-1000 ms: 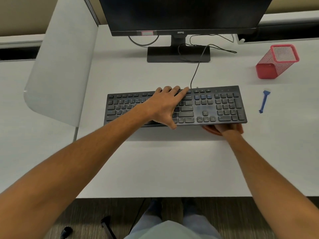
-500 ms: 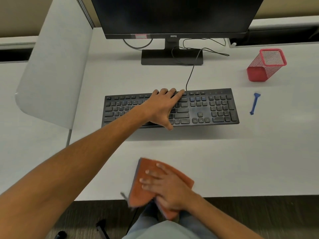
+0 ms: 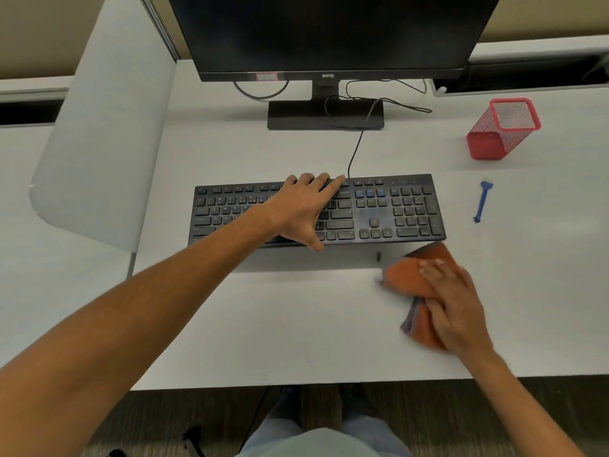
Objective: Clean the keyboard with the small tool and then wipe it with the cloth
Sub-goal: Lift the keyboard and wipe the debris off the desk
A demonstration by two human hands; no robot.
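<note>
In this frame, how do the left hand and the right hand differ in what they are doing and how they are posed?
The left hand lies flat with fingers spread on the black keyboard; the right hand grips an orange cloth. The left hand sits over the keyboard's middle; the right hand is in front of its right end, over the bare desk. The left hand looks sharp; the right hand is blurred. Both are bare.

A white desk (image 3: 296, 324) stands against a beige wall (image 3: 66, 28), with a grey partition panel (image 3: 99, 143) along its left edge. Dark patterned carpet (image 3: 494, 407) shows below the desk's near edge.
</note>
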